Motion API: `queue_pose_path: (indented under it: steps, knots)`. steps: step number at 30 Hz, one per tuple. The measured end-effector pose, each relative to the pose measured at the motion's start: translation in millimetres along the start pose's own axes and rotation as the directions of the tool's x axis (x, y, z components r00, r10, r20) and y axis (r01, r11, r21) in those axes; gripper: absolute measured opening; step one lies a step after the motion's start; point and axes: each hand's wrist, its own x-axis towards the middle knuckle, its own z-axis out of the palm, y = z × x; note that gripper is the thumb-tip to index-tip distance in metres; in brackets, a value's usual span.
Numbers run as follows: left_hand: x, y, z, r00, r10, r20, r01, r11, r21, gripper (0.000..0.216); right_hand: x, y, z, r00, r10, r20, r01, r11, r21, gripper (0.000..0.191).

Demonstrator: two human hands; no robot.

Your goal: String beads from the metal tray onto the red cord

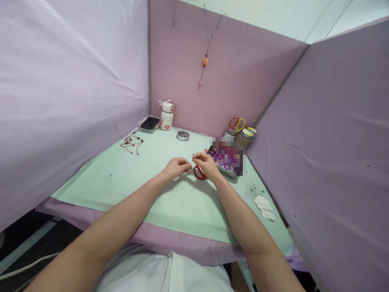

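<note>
My left hand and my right hand meet over the middle of the pale green table, fingertips pinched close together. A thin dark thread seems to run between them, too fine to make out fully. Red-handled scissors lie on the table just under my right hand. A metal tray of purple and mixed beads sits right beside my right hand, partly blurred.
Finished beaded strings lie at the left. A phone, a white bottle and a small round tin stand at the back. Jars with scissors fill the back right corner. Crumpled tissue lies right. A tassel charm hangs on the wall.
</note>
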Motion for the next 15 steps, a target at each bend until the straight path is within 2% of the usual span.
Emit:
queue_pose_path:
  steps: [7,9,12,15]
  knots:
    - [1,-2,0,1.0,0.008,-0.017,-0.009,1.0,-0.028,0.024,-2,0,-2,0.997,0.026,0.07,-0.025,1.0,-0.01,0.017]
    - [1,-1,1,0.999,0.018,-0.034,-0.02,0.998,-0.059,0.024,-1,0,-3,0.998,0.021,0.054,-0.02,1.0,-0.024,0.021]
    - [1,2,1,0.998,0.019,-0.06,-0.026,0.993,-0.117,0.024,3,0,-6,0.994,-0.028,-0.109,0.024,0.999,-0.03,0.02]
    - [1,3,1,0.997,0.008,-0.078,-0.02,0.987,-0.161,0.024,8,-2,-17,0.946,-0.138,-0.294,0.108,0.987,-0.116,0.019]
